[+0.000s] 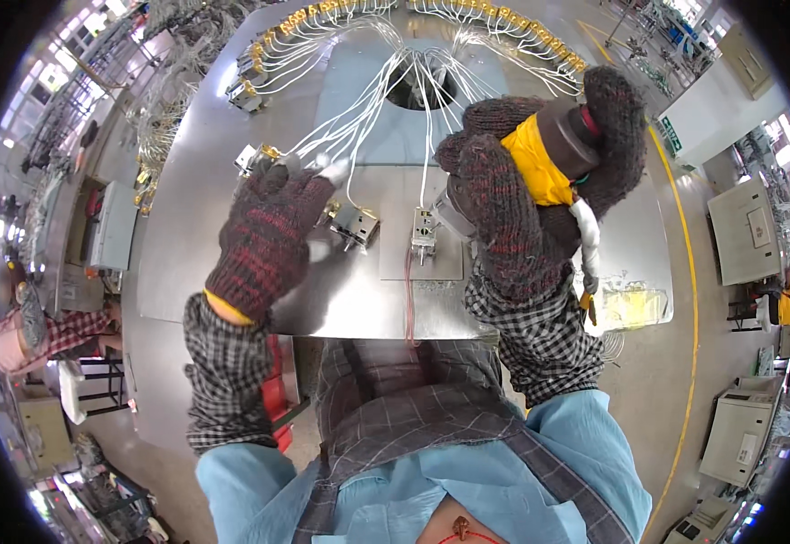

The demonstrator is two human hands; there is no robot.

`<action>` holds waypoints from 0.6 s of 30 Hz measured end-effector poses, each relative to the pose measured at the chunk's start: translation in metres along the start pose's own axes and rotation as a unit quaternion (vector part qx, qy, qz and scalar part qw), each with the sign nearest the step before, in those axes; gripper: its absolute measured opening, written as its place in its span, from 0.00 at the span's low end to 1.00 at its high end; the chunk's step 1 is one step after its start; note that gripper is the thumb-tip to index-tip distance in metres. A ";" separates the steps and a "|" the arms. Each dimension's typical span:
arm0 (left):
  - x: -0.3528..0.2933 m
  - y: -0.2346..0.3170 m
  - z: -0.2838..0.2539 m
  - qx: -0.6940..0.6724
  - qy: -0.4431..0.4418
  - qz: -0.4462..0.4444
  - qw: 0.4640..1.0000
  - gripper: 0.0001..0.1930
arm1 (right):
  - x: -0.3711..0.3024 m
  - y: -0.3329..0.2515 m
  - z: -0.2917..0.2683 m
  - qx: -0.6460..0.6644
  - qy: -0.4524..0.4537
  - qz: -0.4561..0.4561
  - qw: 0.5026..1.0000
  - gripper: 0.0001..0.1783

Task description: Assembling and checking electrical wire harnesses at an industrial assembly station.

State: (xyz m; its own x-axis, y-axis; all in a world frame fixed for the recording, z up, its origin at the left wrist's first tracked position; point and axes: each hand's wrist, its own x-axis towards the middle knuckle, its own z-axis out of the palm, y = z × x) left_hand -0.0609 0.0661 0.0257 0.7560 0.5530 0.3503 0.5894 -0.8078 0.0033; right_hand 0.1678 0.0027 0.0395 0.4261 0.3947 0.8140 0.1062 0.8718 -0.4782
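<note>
My left hand [272, 231], in a dark knitted glove with pale fingertips, lies over the metal table. Its fingers are apart, close to white wires and a small metal box part [257, 160]. Another metal box part [354, 225] rests beside its thumb. Wrapped round a dark, cylindrical corded hand tool with yellow tape [537, 161] is my gloved right hand [513, 199]. The tool's tip is hidden by that hand. Left of it, a small metal part [424, 234] sits on a square plate [449, 263], with a white wire above and reddish wires below.
White wires fan out from a round hole [422, 86] to a curved row of brass-coloured parts [494, 20] at the table's far edge. A yellow-and-clear packet [635, 306] lies at the table's right corner. Another person's arm [59, 335] shows at far left. White cabinets [746, 231] stand right.
</note>
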 end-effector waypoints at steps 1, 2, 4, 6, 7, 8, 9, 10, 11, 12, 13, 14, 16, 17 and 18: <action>-0.001 -0.011 0.002 0.051 -0.091 -0.024 0.994 0.36 | 0.000 0.001 0.000 0.002 -0.003 -0.003 1.000 0.48; -0.002 -0.020 0.004 0.061 -0.058 0.027 0.996 0.34 | 0.000 0.001 -0.001 0.006 -0.007 -0.005 1.000 0.49; -0.003 -0.033 0.006 0.070 -0.059 0.091 0.992 0.31 | 0.001 0.003 -0.001 0.006 -0.013 -0.009 1.000 0.50; -0.005 -0.034 0.008 0.004 -0.022 0.069 0.997 0.28 | 0.001 0.004 -0.001 0.005 -0.017 -0.009 1.000 0.51; -0.006 -0.032 0.007 -0.036 0.022 0.060 0.997 0.27 | 0.001 0.004 0.000 0.000 -0.013 -0.008 1.000 0.50; -0.006 -0.030 0.006 -0.077 0.003 0.044 0.996 0.28 | 0.001 0.002 -0.001 -0.005 -0.009 -0.007 1.000 0.50; -0.007 -0.027 0.004 -0.119 0.006 0.024 0.993 0.29 | 0.001 0.002 0.000 0.013 -0.003 -0.021 1.000 0.49; -0.006 -0.026 0.001 -0.164 0.015 0.019 0.986 0.30 | 0.000 0.000 0.000 0.023 0.000 -0.018 1.000 0.49; -0.004 -0.025 -0.002 -0.146 0.006 0.000 0.989 0.31 | 0.000 -0.002 0.000 0.033 0.002 -0.014 0.999 0.49; -0.003 -0.026 -0.006 -0.132 0.000 -0.005 0.991 0.32 | 0.000 -0.006 -0.001 0.035 0.002 0.006 0.999 0.49; -0.002 -0.027 -0.009 -0.113 -0.040 -0.037 0.992 0.32 | -0.001 -0.008 -0.001 0.038 0.001 0.028 0.999 0.49; -0.002 -0.027 -0.012 -0.101 -0.037 -0.037 0.994 0.33 | -0.001 -0.012 -0.002 0.041 0.002 0.047 0.998 0.49; -0.001 -0.027 -0.014 -0.409 0.007 -0.032 0.912 0.30 | -0.001 -0.012 -0.001 0.033 -0.001 0.050 0.998 0.48; -0.001 -0.024 -0.012 -0.546 0.025 -0.024 0.837 0.29 | -0.001 -0.011 -0.002 0.029 -0.001 0.049 0.998 0.48; -0.002 -0.022 -0.010 -0.564 -0.001 -0.032 0.825 0.31 | -0.001 -0.009 -0.001 0.026 0.001 0.047 0.999 0.48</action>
State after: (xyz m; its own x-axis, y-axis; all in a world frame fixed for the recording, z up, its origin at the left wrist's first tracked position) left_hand -0.0780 0.0809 0.0339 0.7344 0.6020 0.3135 -0.0103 -0.4520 0.8920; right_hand 0.1668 -0.0058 0.0427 0.4341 0.4746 0.7657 0.0189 0.8450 -0.5344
